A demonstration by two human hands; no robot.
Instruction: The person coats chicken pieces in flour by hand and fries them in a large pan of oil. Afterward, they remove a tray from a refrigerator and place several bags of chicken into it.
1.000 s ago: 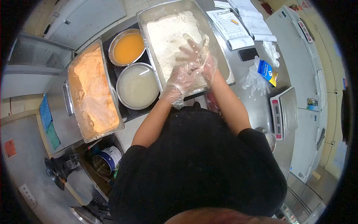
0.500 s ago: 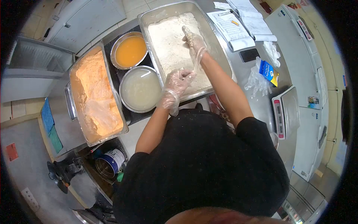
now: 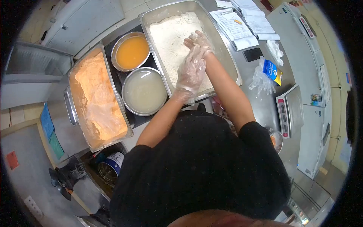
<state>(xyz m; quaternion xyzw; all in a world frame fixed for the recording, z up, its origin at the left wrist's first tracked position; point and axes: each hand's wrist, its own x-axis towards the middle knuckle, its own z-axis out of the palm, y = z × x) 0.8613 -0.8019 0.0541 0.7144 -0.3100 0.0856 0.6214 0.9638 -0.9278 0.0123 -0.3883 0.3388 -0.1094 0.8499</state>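
My left hand (image 3: 191,73), in a clear plastic glove, lies against the heel and wrist of my right hand, its fingers stretched out. My right hand (image 3: 198,41), also gloved, has its fingers apart and slightly bent, with nothing visible in them. Both hands are over a deep metal tray (image 3: 227,56) of white flour (image 3: 170,41). Left of it stand a bowl of orange liquid (image 3: 132,53) and a bowl of cloudy pale liquid (image 3: 144,91). A second metal tray (image 3: 114,90) holds an orange mixture (image 3: 96,83) with clear plastic on its lower part.
On the steel counter to the right are open notebooks (image 3: 236,28), a black phone (image 3: 253,54), crumpled clear plastic (image 3: 261,81), a blue and yellow box (image 3: 272,72) and a scale (image 3: 289,109). A blue and white bucket (image 3: 109,168) stands at the lower left.
My left hand has let go of the loose plastic at my right wrist and moved up against that wrist. My right hand has shifted slightly down, its fingers more spread.
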